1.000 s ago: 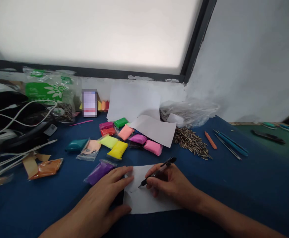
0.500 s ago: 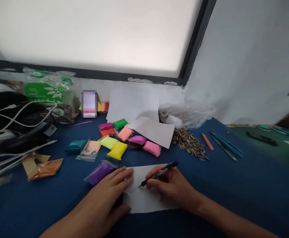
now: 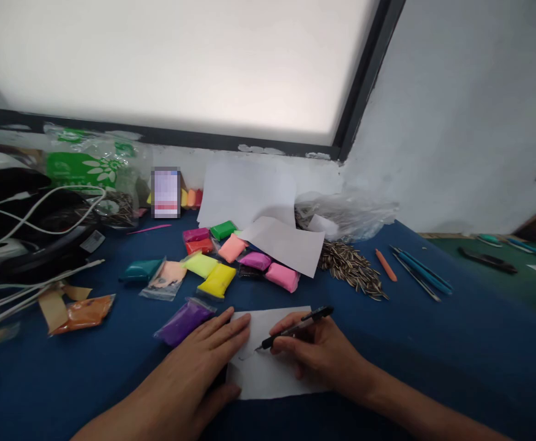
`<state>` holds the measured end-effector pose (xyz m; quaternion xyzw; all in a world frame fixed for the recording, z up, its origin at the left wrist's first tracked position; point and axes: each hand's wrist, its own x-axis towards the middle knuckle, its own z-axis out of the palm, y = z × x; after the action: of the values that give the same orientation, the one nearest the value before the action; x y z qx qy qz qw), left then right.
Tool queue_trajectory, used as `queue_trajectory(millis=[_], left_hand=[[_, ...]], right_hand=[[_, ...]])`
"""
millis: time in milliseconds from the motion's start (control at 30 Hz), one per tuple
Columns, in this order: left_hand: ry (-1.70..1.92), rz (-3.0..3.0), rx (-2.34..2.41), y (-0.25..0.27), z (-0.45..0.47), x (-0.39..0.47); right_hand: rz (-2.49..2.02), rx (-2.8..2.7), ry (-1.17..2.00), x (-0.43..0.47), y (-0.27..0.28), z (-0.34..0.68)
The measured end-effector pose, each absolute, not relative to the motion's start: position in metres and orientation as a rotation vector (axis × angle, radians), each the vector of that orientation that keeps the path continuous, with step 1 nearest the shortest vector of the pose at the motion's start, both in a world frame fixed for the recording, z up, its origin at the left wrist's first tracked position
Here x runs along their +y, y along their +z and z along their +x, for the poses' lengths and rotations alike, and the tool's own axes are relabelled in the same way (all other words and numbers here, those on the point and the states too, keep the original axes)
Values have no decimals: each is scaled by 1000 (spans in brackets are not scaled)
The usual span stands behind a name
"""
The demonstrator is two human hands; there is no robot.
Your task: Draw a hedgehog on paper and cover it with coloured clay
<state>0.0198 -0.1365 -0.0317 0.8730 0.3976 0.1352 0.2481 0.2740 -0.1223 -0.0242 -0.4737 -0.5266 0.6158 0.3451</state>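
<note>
Blue counter takes up most of the lower view, its loose stock unshifted over the past second. White sheets lean at the back, well apart from the work.

Left hand: fingers lie extended over the left edge of the small sheet, thumb apart at the near corner, nothing pinched. It stays put; reads as steadying the paper. Right hand: thumb and fingers pinch the pen, other fingers partly hidden beneath.

Small sheet lies flat on the counter at front centre, between the hands, in about the same place as before. Dark, pale-streaked pieces are heaped farther back to the right. Purple packet lies just beyond the left hand; yellow packet farther back.

Chief change: the pen. Its rear end now hangs lower and farther right than a second ago, the shaft leaning flatter; its tip shifts only slightly. Suggests a small, controlled stroke, worked by the fingers.

Smallest: a faint mark on the sheet, left of the tip. Shape too faint to tell. Most visible paper looks blank; marking judged early.
</note>
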Motion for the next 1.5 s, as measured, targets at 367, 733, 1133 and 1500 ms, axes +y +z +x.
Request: queue_trajectory(millis=[367, 733, 1133, 1500], left_hand=[[407, 2342, 1089, -31, 19, -136], [334, 2341, 1090, -33, 19, -135], [403, 2356, 1093, -37, 18, -134], [376, 2352, 1076, -29, 19, -136]], right_hand=[[-1213, -1395, 1634, -122, -20, 273], [-1205, -1366, 1619, -122, -22, 273], [-1229, -1385, 1519, -120, -22, 278], [-1235, -1433, 1455, -119, -24, 288]])
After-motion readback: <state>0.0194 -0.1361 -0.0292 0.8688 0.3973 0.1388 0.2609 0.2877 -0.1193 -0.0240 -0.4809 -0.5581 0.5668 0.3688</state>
